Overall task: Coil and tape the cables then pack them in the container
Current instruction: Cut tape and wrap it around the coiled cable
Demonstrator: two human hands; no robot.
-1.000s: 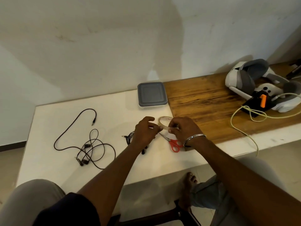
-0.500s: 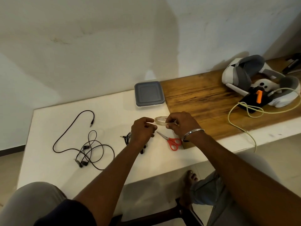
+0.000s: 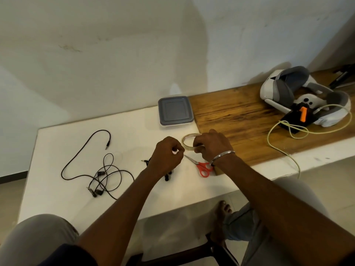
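My right hand (image 3: 212, 145) grips a roll of clear tape (image 3: 187, 143) just above the white table (image 3: 57, 196). My left hand (image 3: 166, 156) is beside the roll with thumb and forefinger pinched together at the tape's edge; the strip itself is too thin to see. Under my left hand lies a small coiled black cable (image 3: 167, 176), mostly hidden, its plug sticking out left. A loose black earphone cable (image 3: 96, 169) sprawls at the left. The grey-lidded container (image 3: 175, 110) sits shut at the back.
Red-handled scissors (image 3: 201, 167) lie below my right wrist. A wooden board (image 3: 240, 120) covers the table's right part, bearing a white headset (image 3: 288, 93), a black-and-orange device (image 3: 299, 116) and a pale yellow cable (image 3: 278, 143). A wall stands close behind.
Both hands with the tape roll have sunk a little toward the table. My left hand's fingers have closed into a pinch next to the roll.
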